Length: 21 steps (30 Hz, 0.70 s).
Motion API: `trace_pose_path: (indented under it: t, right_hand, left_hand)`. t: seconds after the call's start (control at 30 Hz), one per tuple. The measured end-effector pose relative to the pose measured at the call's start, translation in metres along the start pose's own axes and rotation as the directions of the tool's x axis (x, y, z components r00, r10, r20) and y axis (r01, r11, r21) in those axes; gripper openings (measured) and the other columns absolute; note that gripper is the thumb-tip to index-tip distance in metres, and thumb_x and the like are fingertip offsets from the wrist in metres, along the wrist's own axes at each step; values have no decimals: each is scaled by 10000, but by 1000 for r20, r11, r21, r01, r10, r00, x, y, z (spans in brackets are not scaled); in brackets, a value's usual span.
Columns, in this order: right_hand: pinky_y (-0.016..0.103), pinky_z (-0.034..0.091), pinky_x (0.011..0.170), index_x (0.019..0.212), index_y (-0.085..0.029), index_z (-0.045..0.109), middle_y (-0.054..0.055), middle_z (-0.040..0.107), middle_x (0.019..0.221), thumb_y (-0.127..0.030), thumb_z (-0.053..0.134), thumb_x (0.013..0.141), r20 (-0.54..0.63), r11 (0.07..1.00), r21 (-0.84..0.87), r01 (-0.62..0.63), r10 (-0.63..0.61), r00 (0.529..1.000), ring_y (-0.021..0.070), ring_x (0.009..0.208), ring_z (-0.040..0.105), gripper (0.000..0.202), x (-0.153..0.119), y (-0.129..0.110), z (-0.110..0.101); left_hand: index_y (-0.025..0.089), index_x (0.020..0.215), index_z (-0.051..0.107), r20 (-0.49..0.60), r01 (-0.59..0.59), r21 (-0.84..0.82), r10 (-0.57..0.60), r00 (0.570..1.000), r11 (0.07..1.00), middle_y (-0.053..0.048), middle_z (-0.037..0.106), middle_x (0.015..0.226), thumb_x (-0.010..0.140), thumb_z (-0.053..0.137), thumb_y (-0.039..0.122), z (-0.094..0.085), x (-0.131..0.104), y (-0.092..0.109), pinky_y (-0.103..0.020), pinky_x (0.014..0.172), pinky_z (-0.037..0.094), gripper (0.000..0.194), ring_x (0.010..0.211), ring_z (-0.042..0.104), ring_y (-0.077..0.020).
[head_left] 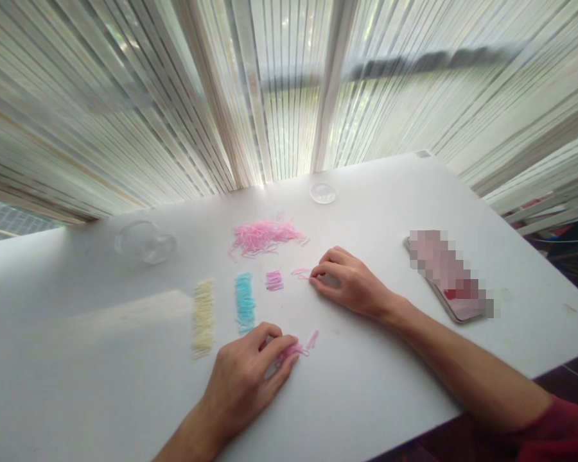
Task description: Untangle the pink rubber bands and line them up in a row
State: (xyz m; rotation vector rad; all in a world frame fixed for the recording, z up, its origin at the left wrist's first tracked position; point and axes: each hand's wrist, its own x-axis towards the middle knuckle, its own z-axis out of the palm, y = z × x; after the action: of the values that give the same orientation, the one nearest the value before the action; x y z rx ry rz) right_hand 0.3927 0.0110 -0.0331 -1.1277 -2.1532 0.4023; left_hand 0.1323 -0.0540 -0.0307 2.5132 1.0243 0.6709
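Observation:
My left hand (250, 362) rests near the front, thumb and fingers closed around a small heap of purple-pink strands (293, 350), thin like little elastic bands. A few more strands (312, 339) lie just right of its fingertips. My right hand (349, 282) pinches the end of a light pink strand (300, 273) between thumb and index finger, on the tabletop. Between the hands and to the left sits a short stack of purple strands (274, 280) laid side by side. Beside it run a longer blue row (245, 303) and a pale yellow row (203, 319).
A loose pile of pink strands (264, 236) lies behind the rows on the white table (101, 385). Clear round containers or lids stand at the back left (144, 242) and back centre (323, 192). A phone (443, 276) lies at right. String curtains (289, 128) hang behind.

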Motion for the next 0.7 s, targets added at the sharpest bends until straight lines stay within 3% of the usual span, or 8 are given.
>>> trace_pose_path:
  t: [0.1, 0.27, 0.53, 0.7]
  right_hand:
    - [313, 507, 695, 881, -193, 672, 51, 601, 819, -142, 616, 894, -21, 999, -12, 38, -38, 999, 188, 786, 574, 77, -2, 7, -10]
    - [306, 507, 702, 881, -207, 677, 40, 603, 832, -147, 625, 893, -38, 999, -32, -32, 31, 999, 175, 776, 593, 80, -6, 22, -31]
    - [333, 510, 735, 929, -208, 684, 57, 608, 869, -169, 607, 915, 37, 1000, -18, -11, 11, 999, 199, 836, 587, 87, -3, 25, -24]
    - [360, 517, 776, 1003, -207, 687, 65, 615, 902, -155, 604, 909, 9, 999, -23, -27, 28, 1000, 210, 860, 586, 136, -5, 26, -27]
  left_hand:
    - [235, 1076, 672, 2, 2, -5, -2, 1000, 1000, -6, 658, 907, 948, 590, 246, 1, -1, -1, -233, 611, 495, 152, 699, 656, -119]
    - [238, 1072, 672, 4, 5, -11, -5, 1000, 1000, -2, 656, 909, 947, 593, 239, 2, 0, -1, -236, 618, 496, 148, 703, 658, -117]
    - [237, 1065, 677, 3, -1, 6, 1, 1000, 1000, -3, 660, 895, 948, 591, 247, 0, 0, 0, -229, 601, 494, 145, 689, 655, -117]
    - [239, 1065, 681, 7, 1, 6, -1, 1000, 1000, -6, 662, 904, 950, 588, 249, 1, 0, -2, -227, 607, 501, 148, 698, 657, -117]
